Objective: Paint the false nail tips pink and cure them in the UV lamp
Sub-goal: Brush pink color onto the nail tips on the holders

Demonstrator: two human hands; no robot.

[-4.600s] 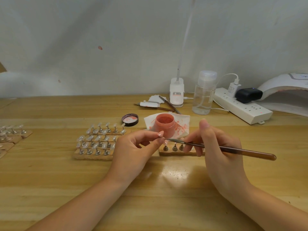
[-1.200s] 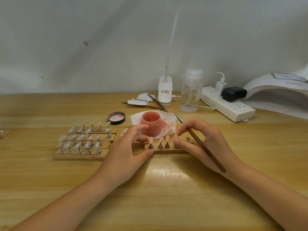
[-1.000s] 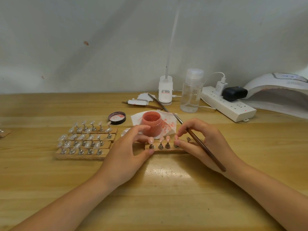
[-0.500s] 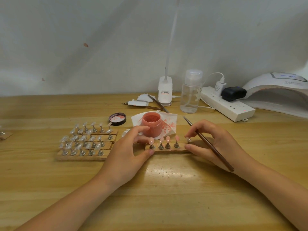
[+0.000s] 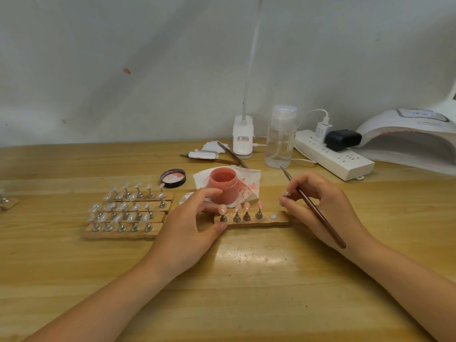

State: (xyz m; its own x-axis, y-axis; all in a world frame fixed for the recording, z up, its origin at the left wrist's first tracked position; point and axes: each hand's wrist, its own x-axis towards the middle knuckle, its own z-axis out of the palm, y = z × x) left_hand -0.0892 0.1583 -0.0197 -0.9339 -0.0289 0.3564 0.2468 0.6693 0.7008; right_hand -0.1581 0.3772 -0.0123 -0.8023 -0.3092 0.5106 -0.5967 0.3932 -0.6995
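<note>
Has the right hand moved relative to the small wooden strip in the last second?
Yes. The right hand has pulled rightward off the wooden strip, uncovering its right end.

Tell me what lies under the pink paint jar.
A paint-smeared white tissue lies under the pink paint jar, on the table. The part beneath the jar's base is hidden.

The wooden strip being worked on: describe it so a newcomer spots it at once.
Start at the open pink jar mid-table. Just in front lies a single wooden strip, its end pinched by the left hand. Unlike the clear-tipped strips leftward, its nail tips are pink.
</note>
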